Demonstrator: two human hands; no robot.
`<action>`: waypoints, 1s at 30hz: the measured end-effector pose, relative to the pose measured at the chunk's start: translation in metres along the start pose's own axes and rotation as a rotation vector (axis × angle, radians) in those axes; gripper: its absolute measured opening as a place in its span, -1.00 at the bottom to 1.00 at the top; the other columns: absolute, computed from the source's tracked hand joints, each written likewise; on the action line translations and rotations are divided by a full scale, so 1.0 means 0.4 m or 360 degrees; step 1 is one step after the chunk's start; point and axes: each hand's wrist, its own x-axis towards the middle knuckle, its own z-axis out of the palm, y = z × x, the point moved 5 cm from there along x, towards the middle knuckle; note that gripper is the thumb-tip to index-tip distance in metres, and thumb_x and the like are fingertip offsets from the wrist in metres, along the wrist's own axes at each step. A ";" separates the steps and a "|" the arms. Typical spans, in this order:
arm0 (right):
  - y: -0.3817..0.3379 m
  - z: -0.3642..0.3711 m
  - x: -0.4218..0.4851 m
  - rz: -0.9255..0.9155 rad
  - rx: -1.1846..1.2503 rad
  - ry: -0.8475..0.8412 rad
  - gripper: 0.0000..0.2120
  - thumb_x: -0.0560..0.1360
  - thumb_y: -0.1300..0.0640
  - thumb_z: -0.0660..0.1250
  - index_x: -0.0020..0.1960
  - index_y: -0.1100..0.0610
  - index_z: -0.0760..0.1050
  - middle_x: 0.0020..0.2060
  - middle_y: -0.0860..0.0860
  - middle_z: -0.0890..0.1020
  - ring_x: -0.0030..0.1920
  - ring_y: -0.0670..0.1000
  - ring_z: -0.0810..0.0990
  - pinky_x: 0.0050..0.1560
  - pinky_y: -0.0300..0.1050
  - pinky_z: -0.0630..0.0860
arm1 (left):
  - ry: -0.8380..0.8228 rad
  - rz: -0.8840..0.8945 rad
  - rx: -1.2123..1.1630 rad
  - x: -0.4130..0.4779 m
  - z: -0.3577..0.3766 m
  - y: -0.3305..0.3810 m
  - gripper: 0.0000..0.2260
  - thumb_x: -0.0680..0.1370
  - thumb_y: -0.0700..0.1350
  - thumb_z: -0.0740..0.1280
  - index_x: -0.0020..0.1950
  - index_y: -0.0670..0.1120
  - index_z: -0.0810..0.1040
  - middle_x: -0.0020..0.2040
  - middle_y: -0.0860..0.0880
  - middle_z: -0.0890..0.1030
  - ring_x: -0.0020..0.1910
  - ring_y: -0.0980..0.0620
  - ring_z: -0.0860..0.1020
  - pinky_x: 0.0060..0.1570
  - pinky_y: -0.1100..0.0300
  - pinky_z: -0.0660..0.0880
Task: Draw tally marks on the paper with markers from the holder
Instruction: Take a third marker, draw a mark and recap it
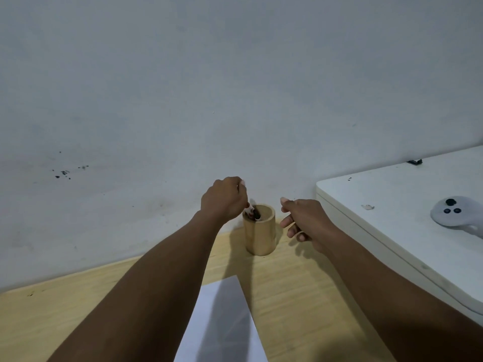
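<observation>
Evidently early stage: left hand (224, 199) pinches a marker (254, 213) inside the wooden holder (260, 231), right hand (304, 220) loosely open beside the holder, paper (222, 322) before the holder unmarked.

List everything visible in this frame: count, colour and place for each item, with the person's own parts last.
holder: one, light wood, upright on the table by the wall
marker: at least one, pale with dark end, in the holder's mouth
paper: one sheet, white, near edge of table, between the forearms
table: one, light wood
white surface: one, to the right of the table
controller: one, pale grey with dark buttons, on the white surface
wall: grey-white, dark specks at left
left hand: closed on the marker
right hand: loosely curled beside the holder, holding nothing
</observation>
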 end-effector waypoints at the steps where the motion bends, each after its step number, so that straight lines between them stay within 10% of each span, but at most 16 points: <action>1: 0.004 -0.004 0.001 0.0006 0.0006 -0.0001 -0.68 0.63 -0.07 0.32 0.06 0.20 0.59 -0.24 0.14 0.70 -0.52 0.02 0.54 -0.54 -0.22 0.31 | -0.0050 -0.0030 -0.0040 0.005 0.009 -0.008 -0.63 0.62 0.01 0.09 0.19 -0.06 0.64 -0.09 0.00 0.74 0.01 -0.13 0.69 0.10 -0.07 0.60; 9: 0.032 -0.026 0.004 0.0078 0.0052 0.0013 -0.71 0.63 -0.03 0.33 0.06 0.21 0.59 -0.27 0.12 0.68 -0.53 0.00 0.54 -0.55 -0.23 0.31 | -0.0273 -0.0256 -0.0317 0.023 0.039 -0.024 -0.80 0.58 -0.15 0.33 0.03 -0.25 0.66 -0.18 -0.17 0.76 -0.46 0.00 0.62 -0.48 0.26 0.46; 20: -0.047 0.070 -0.043 0.0039 0.0193 -0.0097 -0.73 0.62 0.03 0.35 0.08 0.25 0.61 -0.28 0.13 0.66 -0.56 -0.03 0.51 -0.56 -0.25 0.28 | 0.0009 -0.0067 -0.0412 -0.021 -0.124 0.000 -0.87 0.63 -0.16 0.31 -0.03 -0.17 0.62 -0.21 -0.11 0.71 -0.42 0.12 0.63 -0.52 0.42 0.46; 30: -0.107 0.417 -0.219 0.0395 0.0646 -0.0747 -0.28 0.55 -0.39 0.20 0.17 0.28 0.61 -0.25 0.11 0.69 -0.52 -0.03 0.54 -0.60 -0.27 0.31 | 0.0184 -0.0188 -0.0633 -0.191 -0.364 -0.178 -0.82 0.64 -0.13 0.32 -0.01 -0.22 0.64 -0.28 -0.10 0.73 -0.38 0.04 0.66 -0.36 0.30 0.50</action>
